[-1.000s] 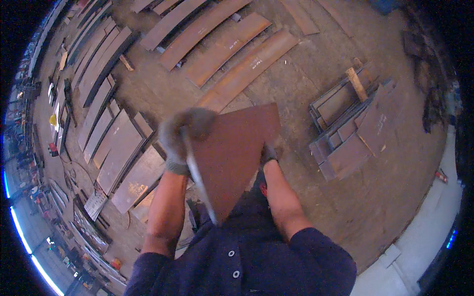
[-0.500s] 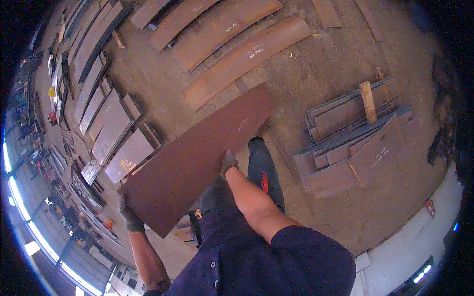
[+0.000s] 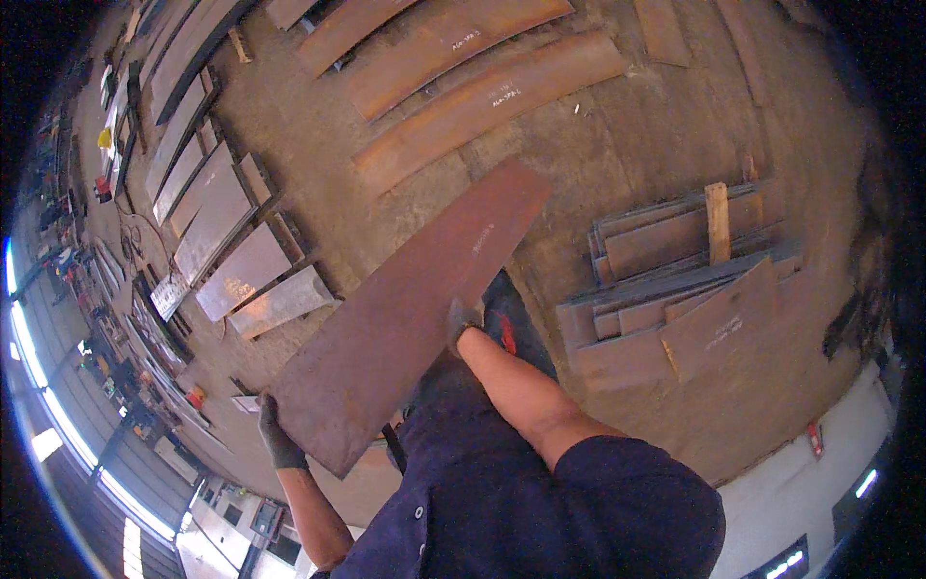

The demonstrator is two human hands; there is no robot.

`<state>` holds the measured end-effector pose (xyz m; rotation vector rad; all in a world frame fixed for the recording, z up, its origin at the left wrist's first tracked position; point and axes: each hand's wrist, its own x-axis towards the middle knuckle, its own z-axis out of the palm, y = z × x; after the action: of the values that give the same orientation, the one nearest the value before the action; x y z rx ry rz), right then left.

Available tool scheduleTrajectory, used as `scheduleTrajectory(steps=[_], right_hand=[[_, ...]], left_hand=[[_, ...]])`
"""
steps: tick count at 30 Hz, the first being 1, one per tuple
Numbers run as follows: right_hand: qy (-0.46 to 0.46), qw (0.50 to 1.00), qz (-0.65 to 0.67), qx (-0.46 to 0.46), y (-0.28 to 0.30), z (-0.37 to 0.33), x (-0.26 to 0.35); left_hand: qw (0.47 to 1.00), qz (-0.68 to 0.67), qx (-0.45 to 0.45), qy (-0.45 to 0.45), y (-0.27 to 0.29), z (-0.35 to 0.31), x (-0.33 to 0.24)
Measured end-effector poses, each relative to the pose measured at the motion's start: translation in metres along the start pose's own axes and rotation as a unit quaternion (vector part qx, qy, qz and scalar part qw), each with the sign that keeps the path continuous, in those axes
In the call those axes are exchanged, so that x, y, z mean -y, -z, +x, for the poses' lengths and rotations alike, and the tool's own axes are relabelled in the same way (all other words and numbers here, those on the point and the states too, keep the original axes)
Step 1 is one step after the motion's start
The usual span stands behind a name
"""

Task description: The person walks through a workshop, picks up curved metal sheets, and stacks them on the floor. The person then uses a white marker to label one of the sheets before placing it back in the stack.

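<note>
A long reddish-brown steel plate (image 3: 386, 309) is held up in front of my body, slanting from lower left to upper right, with a chalk mark near its far end. My left hand (image 3: 279, 436), in a dark glove, grips the plate's near left corner; its fingers wrap the edge. Along the plate's right-hand long edge, my gloved right hand (image 3: 464, 326) is closed on it, the thumb side lying over the top face. Fingers under the plate are hidden.
Long rusty plates (image 3: 492, 106) lie on the floor ahead. At the right leans a stack of steel plates (image 3: 675, 318) with a wooden batten (image 3: 717, 223) among them. More grey plates (image 3: 217, 207) lie at the left. A white wall (image 3: 781, 482) borders the lower right.
The plate has swung slightly to the right, with both hands still holding it. A short pale plate at the left, partly covered before, now shows beside it.
</note>
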<state>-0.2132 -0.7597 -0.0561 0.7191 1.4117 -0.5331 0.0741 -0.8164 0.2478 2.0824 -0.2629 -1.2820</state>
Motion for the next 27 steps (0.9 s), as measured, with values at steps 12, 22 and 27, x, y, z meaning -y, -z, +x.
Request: scheduleTrajectory(steps=[12, 22, 27], right_hand=[[-0.009, 1.000, 0.001, -0.020, -0.014, -0.048, 0.077], [0.027, 0.997, 0.075, -0.019, -0.041, 0.014, 0.140], [0.040, 0.994, 0.097, -0.011, -0.029, 0.073, 0.185]], left_hand=[[0.999, -0.003, 0.031, -0.022, -0.016, 0.023, -0.034], [0.998, 0.063, -0.021, 0.007, -0.048, 0.038, -0.091], [0.983, 0.167, -0.067, 0.020, -0.063, 0.049, -0.118]])
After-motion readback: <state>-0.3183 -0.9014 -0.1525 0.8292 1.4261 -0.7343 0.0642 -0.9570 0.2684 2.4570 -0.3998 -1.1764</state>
